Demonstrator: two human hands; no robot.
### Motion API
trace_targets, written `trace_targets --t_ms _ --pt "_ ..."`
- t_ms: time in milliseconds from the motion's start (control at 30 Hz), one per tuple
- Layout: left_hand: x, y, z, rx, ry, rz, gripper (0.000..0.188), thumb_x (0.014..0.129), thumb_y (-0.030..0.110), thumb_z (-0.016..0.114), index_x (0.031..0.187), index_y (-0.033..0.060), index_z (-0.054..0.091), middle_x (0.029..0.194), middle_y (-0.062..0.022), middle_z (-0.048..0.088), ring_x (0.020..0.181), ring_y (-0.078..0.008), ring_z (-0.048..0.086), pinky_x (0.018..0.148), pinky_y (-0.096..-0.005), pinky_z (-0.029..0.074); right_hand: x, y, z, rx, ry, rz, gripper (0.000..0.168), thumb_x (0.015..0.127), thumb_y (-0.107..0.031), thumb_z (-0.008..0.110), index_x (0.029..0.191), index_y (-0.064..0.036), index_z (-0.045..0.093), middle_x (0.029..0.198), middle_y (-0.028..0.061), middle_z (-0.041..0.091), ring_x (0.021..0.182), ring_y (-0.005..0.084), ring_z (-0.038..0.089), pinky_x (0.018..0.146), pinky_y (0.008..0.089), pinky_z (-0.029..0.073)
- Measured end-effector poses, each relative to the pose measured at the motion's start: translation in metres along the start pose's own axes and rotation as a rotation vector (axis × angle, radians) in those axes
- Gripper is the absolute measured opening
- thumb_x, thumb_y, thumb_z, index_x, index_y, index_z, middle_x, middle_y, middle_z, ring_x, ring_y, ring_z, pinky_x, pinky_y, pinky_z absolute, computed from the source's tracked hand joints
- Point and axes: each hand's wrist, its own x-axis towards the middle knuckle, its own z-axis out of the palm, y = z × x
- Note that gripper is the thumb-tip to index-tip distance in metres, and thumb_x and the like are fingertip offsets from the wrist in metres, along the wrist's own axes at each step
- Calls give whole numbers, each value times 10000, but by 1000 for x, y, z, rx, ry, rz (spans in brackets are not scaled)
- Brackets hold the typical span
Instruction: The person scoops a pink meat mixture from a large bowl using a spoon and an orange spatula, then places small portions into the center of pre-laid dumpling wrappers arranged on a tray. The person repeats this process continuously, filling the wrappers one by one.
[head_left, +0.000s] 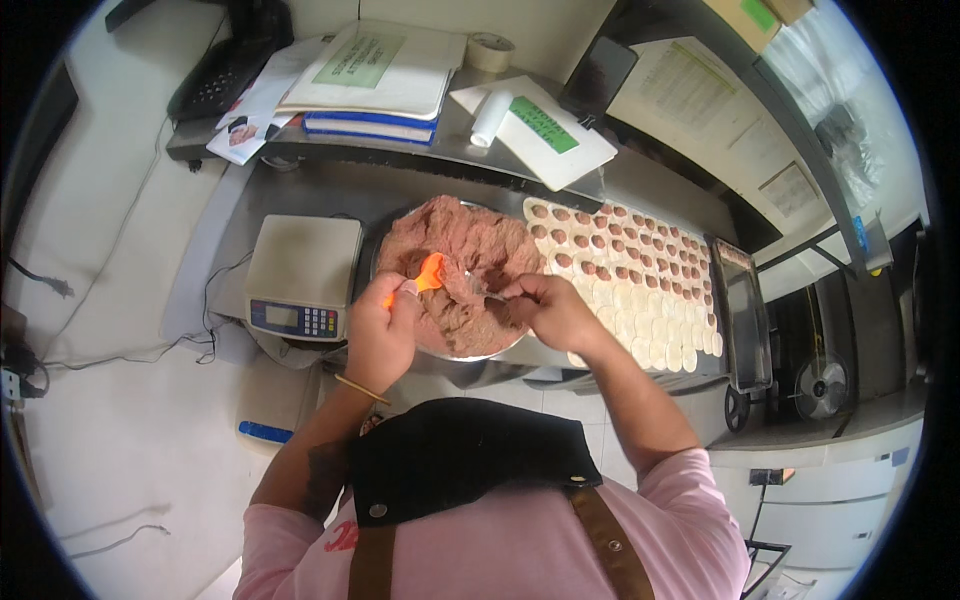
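Observation:
A large mound of ground meat (465, 232) fills a round metal bowl (480, 358) in front of me. My left hand (386, 326) grips an orange plastic utensil (430, 274) whose end is at the meat. Over the bowl's right side, my right hand (555, 307) pinches the handle of a metal spoon (496, 297); its far end is partly hidden by meat. To the right of the bowl lie many overlapping round dough wrappers (615, 315) in rows. The farther rows each bear small dabs of meat (587, 267), while most nearer wrappers are bare.
A digital scale (304, 255) stands left of the bowl. Past the wrappers is a metal tray (742, 322). A raised shelf (360, 150) behind holds folders (367, 71), a tape roll (490, 52) and a telephone (225, 75). Cables (142, 360) run at the left.

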Motion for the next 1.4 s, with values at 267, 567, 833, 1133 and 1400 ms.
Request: trace_targets --t_ms 267,567,833,1133,1400 --pt "9 11 14 -533 -25 -492 187 1076 210 592 988 52 641 702 28 497 581 -66 440 526 -257 358 -12 0 -13 229 284 -132 234 966 -9 634 1171 -9 746 946 97 722 840 158 666 770 299 535" --pt "20 15 37 -1098 67 -711 185 1073 258 577 1054 77 613 703 38 456 579 -75 422 527 -268 361 -2 18 17 -249 542 -532 398 852 75 625 1204 -54 758 987 185 720 938 404 708 823 465 580" --pt "17 21 43 -533 112 -506 130 1058 189 611 1030 62 613 690 19 490 532 -70 421 456 -262 344 -4 1 18 -199 481 -587 524 857 126 593 1340 -35 713 1040 206 689 949 385 703 841 415 576" --pt "27 25 46 -1027 134 -668 99 1045 199 591 1025 102 591 682 20 483 534 -99 428 478 -281 348 -10 9 50 -220 484 -592 573 865 132 618 1406 -43 684 1086 190 680 957 368 697 825 395 575" --pt "33 10 21 -1092 80 -724 80 1025 202 609 1040 127 587 672 26 451 523 -100 401 482 -277 345 -19 42 25 -340 495 -549 627 863 171 612 1422 -104 685 1112 181 678 936 345 701 776 377 581"
